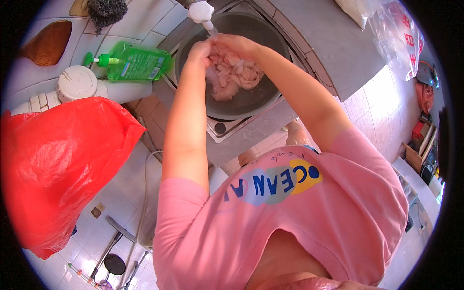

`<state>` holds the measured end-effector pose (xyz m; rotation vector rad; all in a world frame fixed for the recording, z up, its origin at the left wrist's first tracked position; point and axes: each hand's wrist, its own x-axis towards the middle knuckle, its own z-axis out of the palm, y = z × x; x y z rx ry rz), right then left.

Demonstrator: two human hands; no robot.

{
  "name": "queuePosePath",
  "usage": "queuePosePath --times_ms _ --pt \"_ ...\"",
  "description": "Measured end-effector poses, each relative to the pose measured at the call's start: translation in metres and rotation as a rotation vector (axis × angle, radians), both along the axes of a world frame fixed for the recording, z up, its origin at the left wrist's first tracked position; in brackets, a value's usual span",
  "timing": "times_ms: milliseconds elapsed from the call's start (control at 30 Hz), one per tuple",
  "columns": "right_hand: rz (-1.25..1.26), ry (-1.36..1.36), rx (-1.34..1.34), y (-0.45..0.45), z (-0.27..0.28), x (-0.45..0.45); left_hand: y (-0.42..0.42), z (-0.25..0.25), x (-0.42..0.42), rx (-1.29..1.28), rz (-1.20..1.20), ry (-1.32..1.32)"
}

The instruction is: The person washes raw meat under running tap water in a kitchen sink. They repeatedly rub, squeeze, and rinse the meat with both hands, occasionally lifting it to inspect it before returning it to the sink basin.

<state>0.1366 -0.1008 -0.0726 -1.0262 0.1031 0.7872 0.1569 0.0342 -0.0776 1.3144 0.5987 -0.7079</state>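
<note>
Both hands meet under a running white tap [201,13], above a large grey basin [272,34] set in a metal sink. My left hand [199,51] has its fingers curled inward. Opposite it, my right hand [239,44] bends over the same spot, its fingertips close to the left ones. Against the hands and below them lies a heap of wet, pale pink, folded pieces [237,74], which look like raw meat or offal. Water splashes over the fingers. Whether a piece is gripped between the hands is hidden.
Left of the basin are a green pump bottle [136,61], a white lidded container [77,84] and a large red plastic bag [69,163]. A wooden spatula [50,43] and a dark scrubber [106,12] hang on the tiles. A clear plastic bag [393,36] lies on the right counter [326,43].
</note>
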Motion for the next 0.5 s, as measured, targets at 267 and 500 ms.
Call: queuePosePath --times_ms 267,500 --pt "0.121 -0.241 -0.432 -0.024 -0.013 -0.028 0.041 -0.042 0.028 -0.106 -0.032 -0.125" --pt "-0.207 -0.212 -0.351 0.006 -0.013 -0.014 0.003 0.012 0.002 1.029 -0.402 -0.811"
